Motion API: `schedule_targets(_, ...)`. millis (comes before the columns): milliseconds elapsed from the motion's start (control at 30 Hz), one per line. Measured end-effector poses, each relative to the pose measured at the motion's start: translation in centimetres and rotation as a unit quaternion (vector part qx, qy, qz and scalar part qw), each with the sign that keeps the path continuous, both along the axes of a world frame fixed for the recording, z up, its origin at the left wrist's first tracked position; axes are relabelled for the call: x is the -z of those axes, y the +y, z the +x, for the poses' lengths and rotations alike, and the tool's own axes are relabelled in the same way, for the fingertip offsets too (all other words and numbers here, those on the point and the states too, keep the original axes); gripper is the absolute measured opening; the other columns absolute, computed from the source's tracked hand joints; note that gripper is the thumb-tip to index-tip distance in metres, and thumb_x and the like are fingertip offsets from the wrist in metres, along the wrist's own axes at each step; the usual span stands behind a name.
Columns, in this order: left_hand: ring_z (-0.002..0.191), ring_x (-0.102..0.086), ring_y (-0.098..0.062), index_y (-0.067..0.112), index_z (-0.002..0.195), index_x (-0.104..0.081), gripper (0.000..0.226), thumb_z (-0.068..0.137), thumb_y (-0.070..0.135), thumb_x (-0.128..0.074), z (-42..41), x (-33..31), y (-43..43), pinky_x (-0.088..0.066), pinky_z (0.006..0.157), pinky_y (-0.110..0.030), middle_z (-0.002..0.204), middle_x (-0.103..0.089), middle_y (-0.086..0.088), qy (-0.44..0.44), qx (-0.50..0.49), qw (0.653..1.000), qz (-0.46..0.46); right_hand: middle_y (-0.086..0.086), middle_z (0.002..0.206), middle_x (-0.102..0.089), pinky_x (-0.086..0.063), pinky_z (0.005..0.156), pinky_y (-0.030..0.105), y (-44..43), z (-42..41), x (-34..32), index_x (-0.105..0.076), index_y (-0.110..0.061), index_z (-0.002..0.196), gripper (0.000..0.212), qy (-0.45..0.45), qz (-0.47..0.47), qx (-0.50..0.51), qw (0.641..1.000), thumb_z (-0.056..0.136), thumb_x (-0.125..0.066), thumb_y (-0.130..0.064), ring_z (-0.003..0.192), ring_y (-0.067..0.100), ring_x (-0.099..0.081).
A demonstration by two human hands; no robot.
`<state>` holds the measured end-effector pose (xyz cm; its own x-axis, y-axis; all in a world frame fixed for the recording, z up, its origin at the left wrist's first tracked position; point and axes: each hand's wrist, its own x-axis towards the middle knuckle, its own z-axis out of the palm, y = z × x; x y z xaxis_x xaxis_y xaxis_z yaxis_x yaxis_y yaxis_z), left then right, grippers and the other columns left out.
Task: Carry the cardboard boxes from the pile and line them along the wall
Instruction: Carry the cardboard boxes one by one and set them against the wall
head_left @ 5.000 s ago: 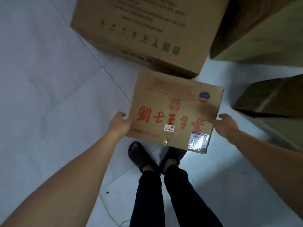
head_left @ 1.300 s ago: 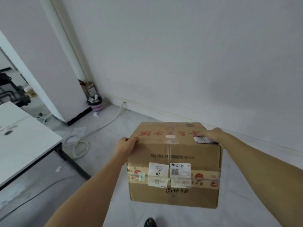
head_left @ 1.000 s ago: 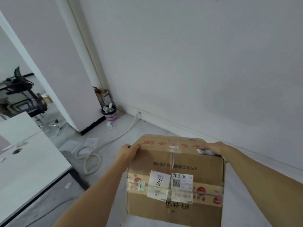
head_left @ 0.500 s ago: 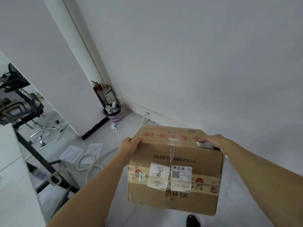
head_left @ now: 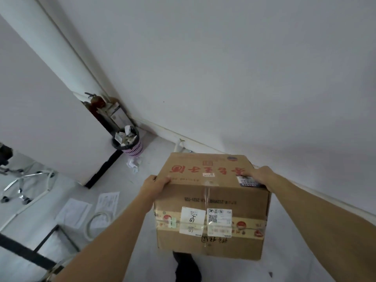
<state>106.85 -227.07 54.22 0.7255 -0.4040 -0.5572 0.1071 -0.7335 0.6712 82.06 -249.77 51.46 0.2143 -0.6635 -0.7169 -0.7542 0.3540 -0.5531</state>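
I hold a brown cardboard box (head_left: 211, 202) in the air in front of me, above the grey floor. It has red characters on its top face, tape and white labels across its near side. My left hand (head_left: 155, 183) grips its upper left edge. My right hand (head_left: 259, 177) grips its upper right edge over a dark label. The white wall (head_left: 244, 78) with its baseboard runs just beyond the box, from the corner at the left down to the right. No other box shows along the wall.
A pink bin (head_left: 129, 142) full of paper stands in the corner by a white partition (head_left: 46, 123). Crumpled paper (head_left: 133, 162), loose sheets (head_left: 89, 206) and a coiled white cable (head_left: 97, 223) lie on the floor at left. A black table leg (head_left: 59, 235) is at lower left.
I lifted the box from the pile, turned and carried it toward the wall. In the last second the corner and bin have come closer, and the white table has slid out of view.
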Motion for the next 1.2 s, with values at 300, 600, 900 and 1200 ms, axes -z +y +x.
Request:
schedule_targets(300, 0.085, -0.066, -0.021, 0.012, 0.117, -0.054, 0.036, 0.088, 0.024, -0.071, 19.3, 8.5, -9.2, -0.053, 0.060, -0.030, 0.109, -0.065, -0.010, 0.072, 0.065, 0.995, 0.013, 0.013, 0.081, -0.074, -0.057, 0.086, 0.045, -3.7, 15.4, 12.0, -0.069, -0.003, 0.086, 0.054, 0.032, 0.060, 0.118, 0.991, 0.071, -0.080, -0.053, 0.077, 0.031, -0.071)
schedule_targets(600, 0.084, -0.064, -0.020, 0.017, 0.131, -0.051, 0.041, 0.092, 0.011, -0.063, 31.2, 21.1, -18.3, -0.052, 0.062, -0.034, 0.108, -0.065, -0.004, 0.118, 0.087, 0.986, 0.075, 0.016, 0.078, -0.075, -0.060, 0.081, 0.044, -8.6, 25.6, 24.2, -0.072, 0.001, 0.083, 0.035, 0.014, 0.124, 0.207, 0.970, 0.074, -0.083, -0.031, 0.073, 0.032, -0.072)
schedule_targets(900, 0.091, -0.065, -0.023, 0.013, 0.136, -0.052, 0.050, 0.089, 0.000, -0.065, 39.8, 40.3, -23.4, -0.056, 0.068, -0.033, 0.110, -0.065, -0.006, 0.129, 0.122, 0.982, 0.073, 0.012, 0.084, -0.072, -0.052, 0.063, 0.031, -13.9, 32.6, 39.1, -0.068, -0.006, 0.089, 0.020, 0.007, 0.121, 0.258, 0.958, 0.082, -0.077, -0.023, 0.074, 0.029, -0.068)
schedule_targets(1200, 0.105, -0.064, -0.029, 0.015, 0.142, -0.047, 0.057, 0.089, -0.002, -0.060, 44.6, 55.8, -22.9, -0.056, 0.087, -0.043, 0.121, -0.062, -0.010, 0.129, 0.133, 0.975, 0.120, 0.002, 0.082, -0.063, -0.042, 0.062, 0.029, -13.7, 37.8, 50.8, -0.059, -0.021, 0.086, 0.010, 0.013, 0.097, 0.277, 0.956, 0.091, -0.067, -0.015, 0.071, 0.016, -0.058)
